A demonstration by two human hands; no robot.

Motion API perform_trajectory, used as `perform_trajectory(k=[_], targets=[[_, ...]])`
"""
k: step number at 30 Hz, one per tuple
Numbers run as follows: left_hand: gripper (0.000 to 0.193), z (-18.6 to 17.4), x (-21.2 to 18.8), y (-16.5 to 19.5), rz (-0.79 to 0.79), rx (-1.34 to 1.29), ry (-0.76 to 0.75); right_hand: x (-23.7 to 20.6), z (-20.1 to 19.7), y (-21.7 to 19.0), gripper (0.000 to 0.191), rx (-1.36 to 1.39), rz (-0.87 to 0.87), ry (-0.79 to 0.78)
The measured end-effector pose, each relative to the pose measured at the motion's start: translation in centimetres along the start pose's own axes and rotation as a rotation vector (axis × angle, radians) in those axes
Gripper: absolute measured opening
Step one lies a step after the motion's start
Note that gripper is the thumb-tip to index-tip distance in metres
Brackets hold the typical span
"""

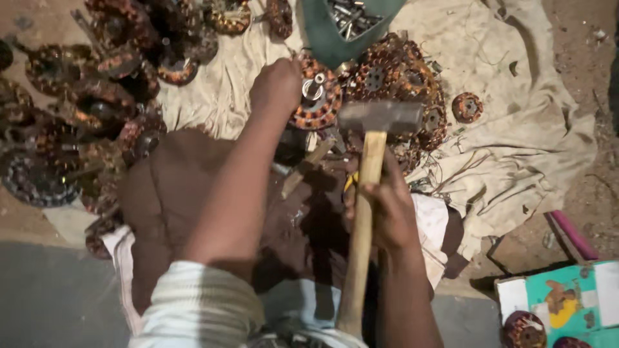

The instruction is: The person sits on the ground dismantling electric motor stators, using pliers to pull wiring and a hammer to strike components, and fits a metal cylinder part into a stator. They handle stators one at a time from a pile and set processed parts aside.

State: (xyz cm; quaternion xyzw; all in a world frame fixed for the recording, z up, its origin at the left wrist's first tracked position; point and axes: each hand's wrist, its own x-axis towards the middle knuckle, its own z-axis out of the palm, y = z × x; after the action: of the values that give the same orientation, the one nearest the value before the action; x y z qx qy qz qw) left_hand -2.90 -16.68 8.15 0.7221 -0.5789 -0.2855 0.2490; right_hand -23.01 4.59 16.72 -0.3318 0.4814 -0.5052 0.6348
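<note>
- Nearest the camera, a striped pale sleeve (193, 303) is covering the left upper arm, and the wooden handle end of the hammer (363, 212) is reaching down towards the lap.
- At the lower right, a cardboard box (567, 299) with teal and white panels is lying on the ground, with a pink strip (572, 235) just beyond it.
- The right hand (387, 206) is wrapping its fingers closed around the middle of the hammer's handle.
- The hammer's long axis is running nearly straight away from the person, tilting slightly right, with the grey metal head crosswise at the far end, pointing left and right.
- That head is hanging over the near edge of a pile of copper-wound stators (406, 96), partly hiding them.
- The left hand (276, 87) is closing into a fist on the rim of a motor stator (316, 100), which is lying flat with its metal hub facing up, just left of the hammer head.
- A dirty cream cloth (516, 129) is spreading beneath the work.
- Further left, a second heap of stators (84, 116) is crowding the ground.
- Farthest, a green container (335, 32) is holding metal bolts.
</note>
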Motion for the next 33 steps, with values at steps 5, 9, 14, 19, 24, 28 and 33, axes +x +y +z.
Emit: perform_trajectory(k=[5,9,14,19,24,28,33], targets=[[0.054,-0.6,-0.8,0.4,-0.020,-0.030,0.002,1.8,6.0,-4.8,0.048,-0.448,-0.196,0.016],[0.055,-1.1,-0.9,0.7,-0.009,-0.046,-0.044,2.3,7.8,-9.4,0.033,-0.418,-0.375,-0.038],[0.053,-0.3,-0.3,0.2,-0.001,-0.077,-0.027,2.6,7.1,-10.2,0.039,-0.409,-0.565,0.037],[0.049,0.7,0.0,-1.2,0.102,0.011,0.024,4.1,6.2,-7.6,0.052,-1.364,-0.666,-0.049],[0.051,-0.1,-0.5,-0.7,-0.016,-0.093,-0.044,0.5,5.5,-10.8,0.065,-0.614,-0.002,0.201],[0.050,-0.9,-1.1,0.6,-0.003,0.000,-0.039,-2.5,5.8,-14.1,0.061,-0.582,-0.536,0.256],[0.051,-0.8,-1.0,0.7,0.012,0.070,-0.017,1.1,5.8,-13.2,0.065,-0.842,-0.696,0.140]])
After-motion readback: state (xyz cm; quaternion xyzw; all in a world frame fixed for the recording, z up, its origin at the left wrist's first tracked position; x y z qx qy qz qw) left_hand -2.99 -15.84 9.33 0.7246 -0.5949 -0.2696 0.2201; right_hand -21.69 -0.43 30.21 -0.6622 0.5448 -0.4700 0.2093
